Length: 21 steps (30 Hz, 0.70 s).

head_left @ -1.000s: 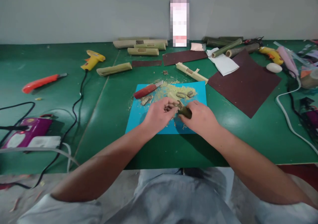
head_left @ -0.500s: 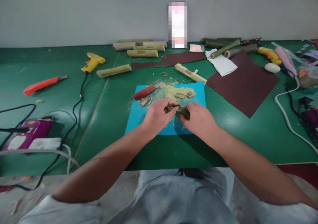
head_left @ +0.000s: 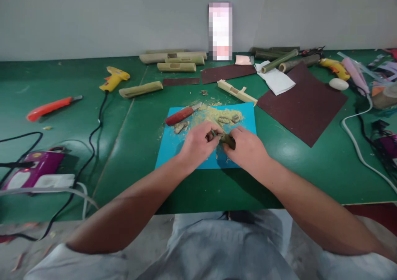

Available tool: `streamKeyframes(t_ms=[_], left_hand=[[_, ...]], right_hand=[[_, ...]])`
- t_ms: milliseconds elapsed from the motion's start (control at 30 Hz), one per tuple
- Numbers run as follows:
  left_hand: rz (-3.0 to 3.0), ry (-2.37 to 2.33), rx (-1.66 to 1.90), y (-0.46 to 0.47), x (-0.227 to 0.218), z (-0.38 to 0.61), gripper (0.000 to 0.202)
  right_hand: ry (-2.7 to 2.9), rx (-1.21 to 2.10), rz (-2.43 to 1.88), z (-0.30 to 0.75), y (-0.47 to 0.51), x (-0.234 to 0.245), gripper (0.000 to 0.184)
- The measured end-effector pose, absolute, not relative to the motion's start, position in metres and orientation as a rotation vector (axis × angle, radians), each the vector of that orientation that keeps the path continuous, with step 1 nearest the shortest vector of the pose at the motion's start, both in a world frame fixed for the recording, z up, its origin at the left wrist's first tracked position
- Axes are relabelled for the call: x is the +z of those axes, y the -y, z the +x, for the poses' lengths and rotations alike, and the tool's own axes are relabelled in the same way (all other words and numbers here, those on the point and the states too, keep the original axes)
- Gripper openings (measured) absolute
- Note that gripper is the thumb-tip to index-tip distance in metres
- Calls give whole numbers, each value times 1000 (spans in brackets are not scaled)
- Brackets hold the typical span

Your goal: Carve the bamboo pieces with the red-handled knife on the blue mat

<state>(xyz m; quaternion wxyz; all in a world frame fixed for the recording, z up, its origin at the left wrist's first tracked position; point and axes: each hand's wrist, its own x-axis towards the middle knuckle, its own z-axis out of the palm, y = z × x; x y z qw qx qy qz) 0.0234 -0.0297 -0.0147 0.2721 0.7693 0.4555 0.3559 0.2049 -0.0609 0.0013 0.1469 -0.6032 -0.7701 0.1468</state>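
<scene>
Over a blue sheet (head_left: 173, 147), my right hand (head_left: 249, 147) is closed round a short piece of green bamboo (head_left: 228, 141). My left hand (head_left: 200, 145) is closed in a pinch against the left end of that bamboo. What its fingers hold is too small and hidden to make out. Just beyond the hands, pale shavings and dust (head_left: 211, 115) cover the sheet, with bits of bark-like scrap (head_left: 225, 119) among them. A knife with a red handle (head_left: 180, 116) rests on the sheet's upper left, beside another scrap (head_left: 180, 127).
Cut bamboo tubes (head_left: 176, 67) lie along the back, near an upright phone (head_left: 220, 32). One notched bamboo piece (head_left: 237, 92) sits beyond the sheet. Brown sandpaper (head_left: 304, 106) and an egg-shaped object (head_left: 338, 84) are at right. Leftward are a yellow glue gun (head_left: 113, 78), an orange cutter (head_left: 51, 108) and a purple power strip (head_left: 46, 166).
Both hands stay at nearly the same place over the blue sheet. The bamboo piece and the left fingers have shifted very slightly; the whole view has drifted a little.
</scene>
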Motion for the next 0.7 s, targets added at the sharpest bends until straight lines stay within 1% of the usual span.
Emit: streamKeyframes(t_ms=[200,400,533,600,700], left_hand=[[2015,-1268,950,31,-11,25,9],[2048,-1254,986,32,-10,24,16],[2112,-1192,993,32,-7,23,19],[2136,-1164,989,32,-5,23,20],[2138,-1156,982,33,-1,23,21]], right_hand=[[2215,432,-1729,206,61,1,14],[2188,447,-1741,205,63,3,16],[2102,392,-1662,206,62,2,23],[2070,371,-1577,207,61,-1,20],[2056,355,-1473,209,58,-5,12]])
